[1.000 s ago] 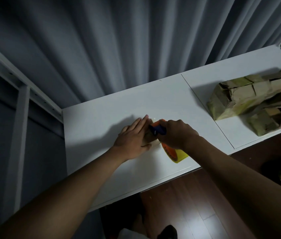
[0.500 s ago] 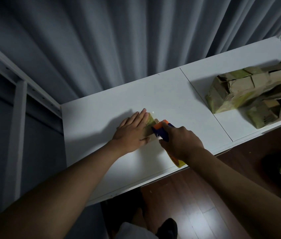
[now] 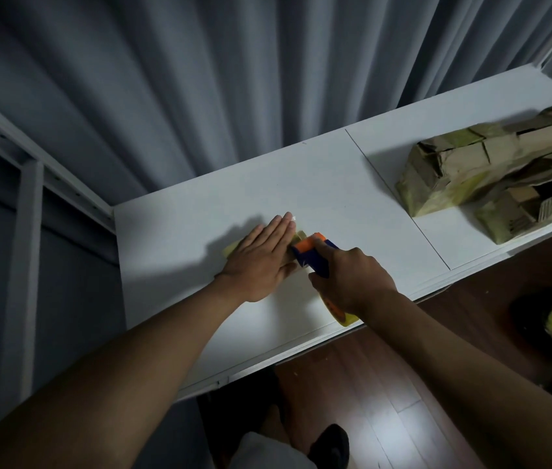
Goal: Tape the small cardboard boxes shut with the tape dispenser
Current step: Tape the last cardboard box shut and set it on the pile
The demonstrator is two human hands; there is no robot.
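Since 0.5 s ago you're sliding the tape dispenser (image 3: 312, 253) w/ right hand (image 3: 352, 282), grip wrapping its handle. Left hand (image 3: 261, 255) is pressing flat, fingers spread, on small cardboard box (image 3: 296, 236), mid bench (image 3: 318, 184).

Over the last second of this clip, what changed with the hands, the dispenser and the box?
The right hand drew the tape dispenser toward the person along the small box; its orange-and-blue head now shows. The left hand stayed flat on the box, and the pile of boxes on the white table stayed put.
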